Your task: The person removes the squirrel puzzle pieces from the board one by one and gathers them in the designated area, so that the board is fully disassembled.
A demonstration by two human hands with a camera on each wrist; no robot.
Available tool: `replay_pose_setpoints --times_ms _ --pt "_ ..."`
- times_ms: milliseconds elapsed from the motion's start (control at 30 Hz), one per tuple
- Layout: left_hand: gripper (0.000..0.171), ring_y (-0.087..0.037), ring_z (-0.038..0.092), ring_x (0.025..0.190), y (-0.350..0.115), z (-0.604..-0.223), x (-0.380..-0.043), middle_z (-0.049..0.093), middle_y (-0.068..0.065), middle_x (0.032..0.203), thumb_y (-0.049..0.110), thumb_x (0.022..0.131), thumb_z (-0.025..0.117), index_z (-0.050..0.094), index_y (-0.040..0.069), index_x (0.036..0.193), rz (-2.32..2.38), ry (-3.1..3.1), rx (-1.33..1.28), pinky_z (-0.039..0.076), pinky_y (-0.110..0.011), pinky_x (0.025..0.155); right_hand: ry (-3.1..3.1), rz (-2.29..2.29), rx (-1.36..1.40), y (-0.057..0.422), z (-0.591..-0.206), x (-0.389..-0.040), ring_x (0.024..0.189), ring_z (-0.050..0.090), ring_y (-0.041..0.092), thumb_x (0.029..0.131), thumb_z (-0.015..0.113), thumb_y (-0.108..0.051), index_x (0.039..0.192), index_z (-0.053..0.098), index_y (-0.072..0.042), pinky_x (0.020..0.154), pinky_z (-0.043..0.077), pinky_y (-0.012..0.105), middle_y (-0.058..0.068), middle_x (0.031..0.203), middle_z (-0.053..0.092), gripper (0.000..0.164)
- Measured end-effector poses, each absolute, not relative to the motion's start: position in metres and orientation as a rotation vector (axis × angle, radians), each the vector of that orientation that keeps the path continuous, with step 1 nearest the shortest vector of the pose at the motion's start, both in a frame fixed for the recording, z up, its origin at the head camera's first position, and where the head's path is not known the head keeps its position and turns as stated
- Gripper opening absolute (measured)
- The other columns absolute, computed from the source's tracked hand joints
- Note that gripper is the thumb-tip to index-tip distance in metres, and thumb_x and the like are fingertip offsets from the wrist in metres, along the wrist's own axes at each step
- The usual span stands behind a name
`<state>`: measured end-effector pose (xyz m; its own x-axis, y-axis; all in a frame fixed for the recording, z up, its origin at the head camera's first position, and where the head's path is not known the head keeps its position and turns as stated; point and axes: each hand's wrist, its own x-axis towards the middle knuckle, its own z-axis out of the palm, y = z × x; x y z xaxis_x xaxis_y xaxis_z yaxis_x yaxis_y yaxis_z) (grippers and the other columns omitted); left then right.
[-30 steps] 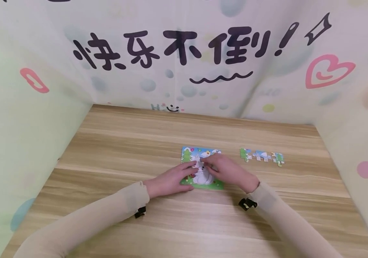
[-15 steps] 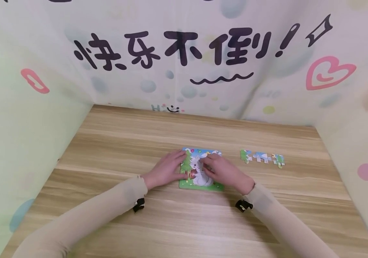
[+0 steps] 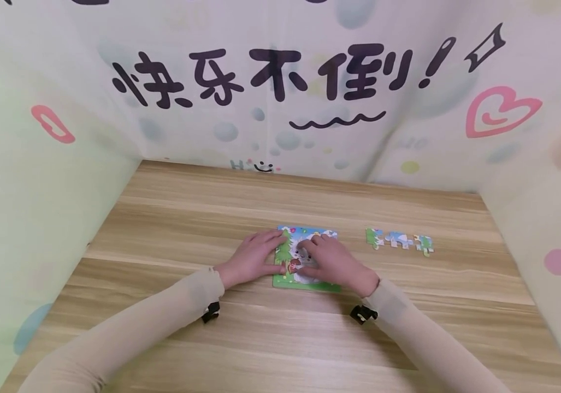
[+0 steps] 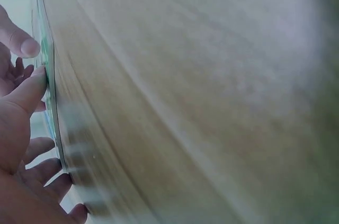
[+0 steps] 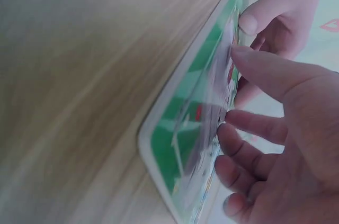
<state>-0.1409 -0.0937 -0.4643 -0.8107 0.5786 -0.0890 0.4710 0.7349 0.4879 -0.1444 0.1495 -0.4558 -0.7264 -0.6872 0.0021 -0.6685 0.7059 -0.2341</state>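
A puzzle board [image 3: 286,282] showing a white rabbit, a green tree and grass lies flat on the table. My left hand [image 3: 252,257] rests along its left side, thumb on the lower left of the picture and fingers near the upper left corner. Over the middle, my right hand [image 3: 335,260] touches the picture with thumb and fingertips spread apart; it covers much of the right half. The right wrist view shows those fingertips on the surface of the board [image 5: 172,150], with no piece seen between them. In the left wrist view the board [image 4: 51,70] appears edge-on.
Three loose puzzle pieces lie in a row right of the board: one with green tree [image 3: 373,238], one mostly blue and white [image 3: 399,239], one with a tree [image 3: 424,244]. The wooden table [image 3: 280,344] meets a printed cloth wall [image 3: 201,131] at the back and sides.
My left hand has drawn back from the middle of the picture to the board's left side. The right hand has shifted slightly left, and its thumb and fingers have spread apart.
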Motion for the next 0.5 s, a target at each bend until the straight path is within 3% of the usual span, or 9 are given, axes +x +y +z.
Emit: replay_pose_setpoints --times_ms 200,500 --pt "0.075 -0.037 0.033 0.153 -0.095 -0.464 -0.141 0.037 -0.018 0.165 0.042 0.094 0.077 0.049 0.007 0.154 0.685 2.696 0.841 0.023 -0.063 0.122 2.786 -0.374 -1.039 0.141 -0.45 -0.141 0.096 0.068 0.03 0.092 0.08 -0.04 0.134 0.06 -0.003 0.082 0.057 0.047 0.013 0.108 0.072 0.06" --pt "0.068 -0.037 0.034 0.153 -0.093 -0.464 -0.141 0.039 -0.018 0.164 0.041 0.094 0.077 0.054 0.011 0.15 0.698 2.69 0.842 0.023 -0.064 0.122 2.74 -0.337 -0.886 0.136 -0.446 -0.143 0.086 0.061 0.025 0.092 0.08 -0.042 0.134 0.059 -0.007 0.075 0.052 0.044 0.008 0.096 0.068 0.058"
